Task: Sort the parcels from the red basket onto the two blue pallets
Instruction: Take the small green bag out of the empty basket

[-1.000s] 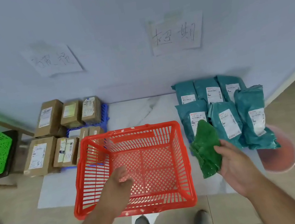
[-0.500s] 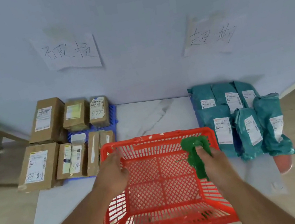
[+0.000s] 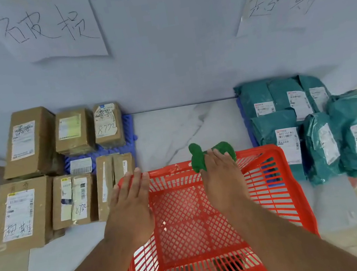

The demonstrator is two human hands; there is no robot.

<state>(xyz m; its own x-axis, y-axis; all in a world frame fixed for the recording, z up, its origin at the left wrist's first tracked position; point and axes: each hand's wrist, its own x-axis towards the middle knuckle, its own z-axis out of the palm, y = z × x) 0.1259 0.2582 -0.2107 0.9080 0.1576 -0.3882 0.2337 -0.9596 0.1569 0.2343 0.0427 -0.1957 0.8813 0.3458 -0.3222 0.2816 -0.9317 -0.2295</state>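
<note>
The red basket (image 3: 210, 213) is nearest, right below the camera. Through its mesh floor I see no parcels inside, so the sorting looks almost done.

The left hand (image 3: 130, 206) lies flat with fingers spread on the basket's far left corner. It is not wrapped round anything. The right hand (image 3: 221, 175) rests on the far rim and is closed on a green cloth (image 3: 200, 157), which bunches up and sticks out past the fingers. I cannot tell if the cloth is a soft parcel or just a rag.

To do this step well, I think the left hand should keep the basket from sliding while the right hand works along the rim. Press gently, because the plastic mesh can bend. If the cloth is a parcel, it needs to go on one of the pallets, so check for a label first.

Further away, on the left, brown cardboard boxes (image 3: 28, 142) sit close together on a blue pallet (image 3: 127, 130). Only a bit of the pallet shows between them. On the right, teal bags (image 3: 289, 120) with white labels lie piled and overlapping on the other blue pallet (image 3: 243, 112), which only peeks out at its left edge. A strip of bare white floor slab (image 3: 183, 127) lies between the two piles.

Farthest off, two paper signs (image 3: 49, 29) with handwriting are stuck on the wall, one above each pile.
</note>
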